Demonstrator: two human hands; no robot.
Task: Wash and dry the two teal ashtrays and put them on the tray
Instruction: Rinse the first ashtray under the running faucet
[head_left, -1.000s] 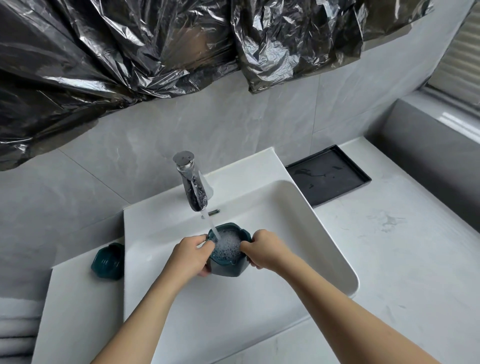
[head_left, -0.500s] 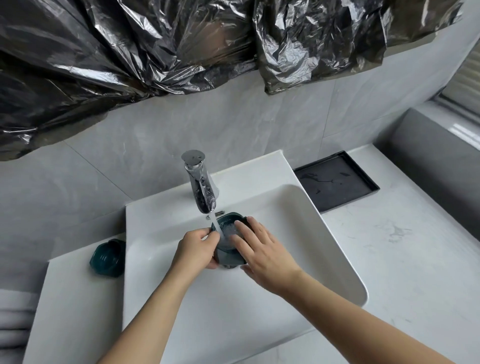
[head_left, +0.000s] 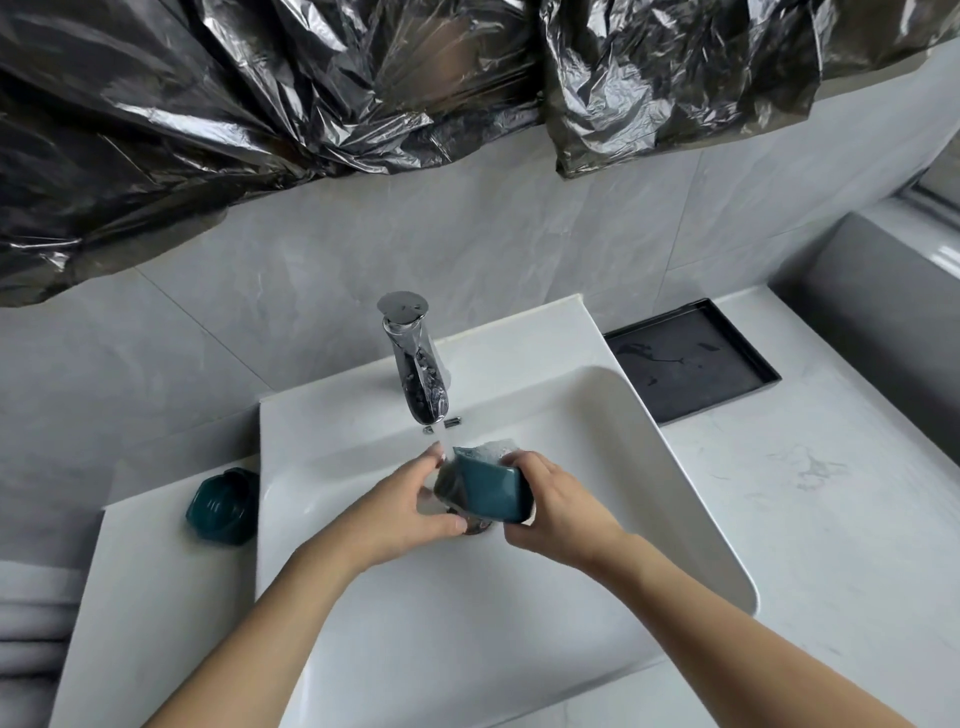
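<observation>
Over the middle of the white basin (head_left: 597, 530), the right hand (head_left: 558, 512) grips a teal ashtray (head_left: 491, 491), fingers curled over its far rim and its outer wall turned toward the camera, tipped on edge. The left hand (head_left: 402, 512) is cupped against the ashtray's left side, thumb low and fingertips at its upper edge; whether it bears any of the weight cannot be told. Foamy water clings to the ashtray's upper rim, just below the spout of the chrome tap (head_left: 415, 374), and the drain shows partly under the hands. The basin's walls rise on all sides, with bare white floor toward the near edge. The second teal ashtray (head_left: 222, 506) stands on the tabletop (head_left: 810, 519) to the left, just beside the basin's left rim and well apart from the hands. To the right, beyond the basin's far right corner, the black tray (head_left: 727, 358) lies against the wall, wet marks on its floor; the marble surface between it and the near edge lies open. Folded white towels (head_left: 31, 623) sit at the far left edge. Crumpled black plastic sheeting (head_left: 260, 119) hangs above on the grey tiled wall.
</observation>
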